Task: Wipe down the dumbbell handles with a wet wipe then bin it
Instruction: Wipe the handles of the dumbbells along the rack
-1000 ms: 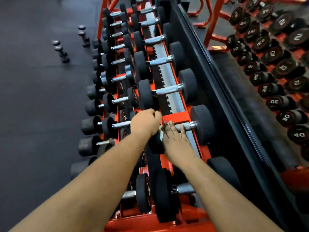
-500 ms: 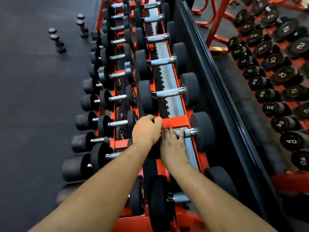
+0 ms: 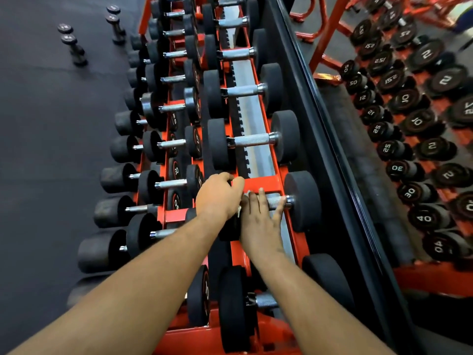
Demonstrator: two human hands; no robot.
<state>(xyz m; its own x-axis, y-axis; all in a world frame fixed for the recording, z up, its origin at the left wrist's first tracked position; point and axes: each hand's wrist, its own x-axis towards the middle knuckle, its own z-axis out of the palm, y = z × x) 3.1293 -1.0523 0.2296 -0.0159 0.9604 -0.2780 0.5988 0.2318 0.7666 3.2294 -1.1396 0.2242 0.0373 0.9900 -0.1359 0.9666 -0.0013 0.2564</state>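
A big black dumbbell lies across the top tier of the orange rack (image 3: pixel 256 181), and its knurled steel handle (image 3: pixel 277 202) shows between my right hand and the right head (image 3: pixel 303 201). My left hand (image 3: pixel 217 194) grips the dumbbell's left head with its fingers curled over the top. My right hand (image 3: pixel 258 221) lies over the handle with fingers fairly straight, pressing the white wet wipe (image 3: pixel 247 193) onto the bar. Only small white edges of the wipe show, at the fingertips and between the two hands. My thumb reaches right along the handle.
More dumbbells fill all tiers of the rack ahead and below, one (image 3: pixel 235 303) directly under my forearms. A mirror (image 3: pixel 384 124) to the right reflects numbered dumbbell ends. Small dumbbells (image 3: pixel 73 47) stand on the dark rubber floor at far left. No bin is in view.
Both hands stay on the same dumbbell. My right hand has shifted slightly along the handle, with the thumb now spread farther right. The view has tilted a little.
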